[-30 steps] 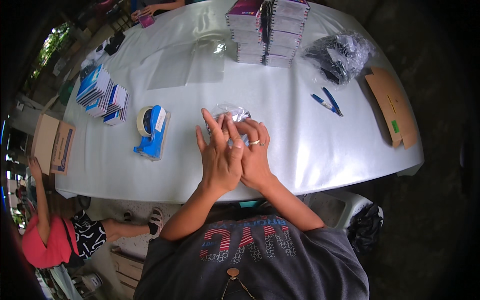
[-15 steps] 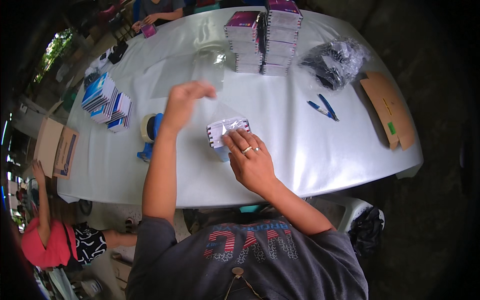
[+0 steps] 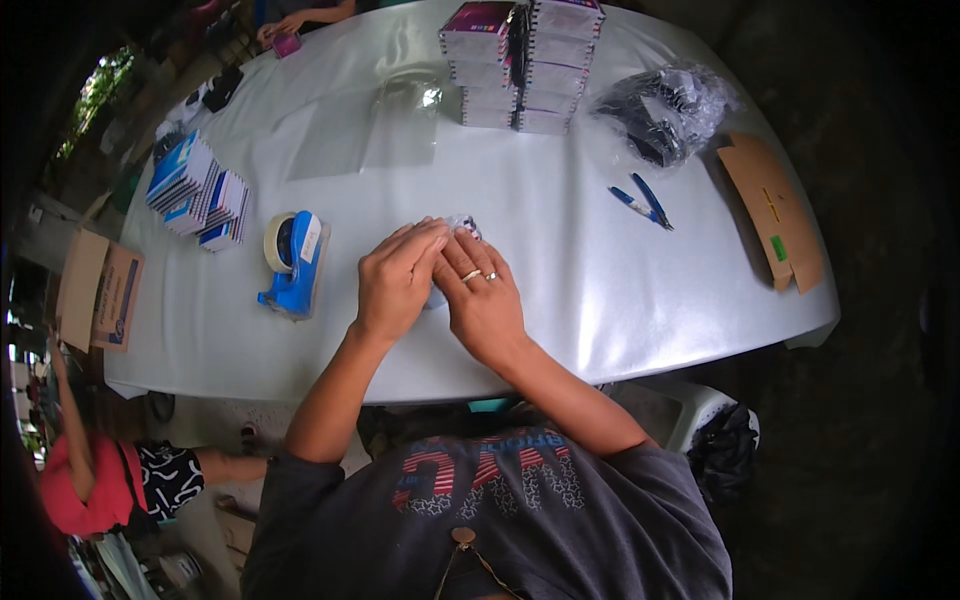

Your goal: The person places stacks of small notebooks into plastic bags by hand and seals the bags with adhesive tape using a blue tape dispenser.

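Observation:
A small stack of spiral notebooks in clear plastic wrap (image 3: 463,224) is on the table in front of me, mostly covered by my hands. My left hand (image 3: 398,285) presses its left side, fingers close together and bent over the top. From the right, my right hand (image 3: 482,300), with rings on it, lies over the stack, its fingertips meeting those of the left. Both hands are closed about the wrapped stack. Left of them stands a blue tape dispenser (image 3: 300,262) with a roll of tape. Beyond lie clear plastic sheets (image 3: 365,135).
Tall stacks of purple-covered notebooks (image 3: 480,50) stand at the back. Blue notebooks (image 3: 190,185) are piled at the left. To the right are crumpled plastic (image 3: 670,115), two blue pens (image 3: 640,205) and a cardboard piece (image 3: 770,215). Other people are at the far side and left, near a carton (image 3: 115,295).
My left hand has come down from above the plastic onto the wrapped stack, beside my right hand. The tape dispenser, partly behind my left arm before, now shows fully.

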A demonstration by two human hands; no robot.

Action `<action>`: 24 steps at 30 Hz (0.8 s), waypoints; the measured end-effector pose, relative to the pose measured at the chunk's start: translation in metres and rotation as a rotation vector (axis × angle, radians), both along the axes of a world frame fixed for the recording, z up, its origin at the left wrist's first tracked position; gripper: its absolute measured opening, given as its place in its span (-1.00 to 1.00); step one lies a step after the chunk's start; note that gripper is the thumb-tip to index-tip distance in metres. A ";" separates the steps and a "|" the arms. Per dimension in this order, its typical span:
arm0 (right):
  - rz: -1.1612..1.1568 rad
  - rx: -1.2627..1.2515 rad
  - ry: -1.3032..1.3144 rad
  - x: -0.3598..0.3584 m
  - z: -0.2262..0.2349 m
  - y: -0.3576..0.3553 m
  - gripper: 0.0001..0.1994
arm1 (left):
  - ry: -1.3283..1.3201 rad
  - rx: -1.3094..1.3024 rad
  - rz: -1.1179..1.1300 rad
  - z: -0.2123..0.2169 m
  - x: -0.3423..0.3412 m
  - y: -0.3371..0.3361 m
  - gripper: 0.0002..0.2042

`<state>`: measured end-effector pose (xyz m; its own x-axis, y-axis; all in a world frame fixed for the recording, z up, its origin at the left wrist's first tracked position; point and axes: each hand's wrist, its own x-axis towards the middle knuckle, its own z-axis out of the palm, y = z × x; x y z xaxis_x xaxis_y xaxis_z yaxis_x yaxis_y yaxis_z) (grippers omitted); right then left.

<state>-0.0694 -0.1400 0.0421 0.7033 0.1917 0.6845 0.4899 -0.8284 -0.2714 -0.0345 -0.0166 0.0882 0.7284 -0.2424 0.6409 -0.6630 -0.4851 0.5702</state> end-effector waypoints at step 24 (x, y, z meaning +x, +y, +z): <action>0.118 0.264 -0.148 0.020 0.000 0.000 -0.70 | 0.133 -0.087 0.896 -0.052 0.015 0.216 -0.70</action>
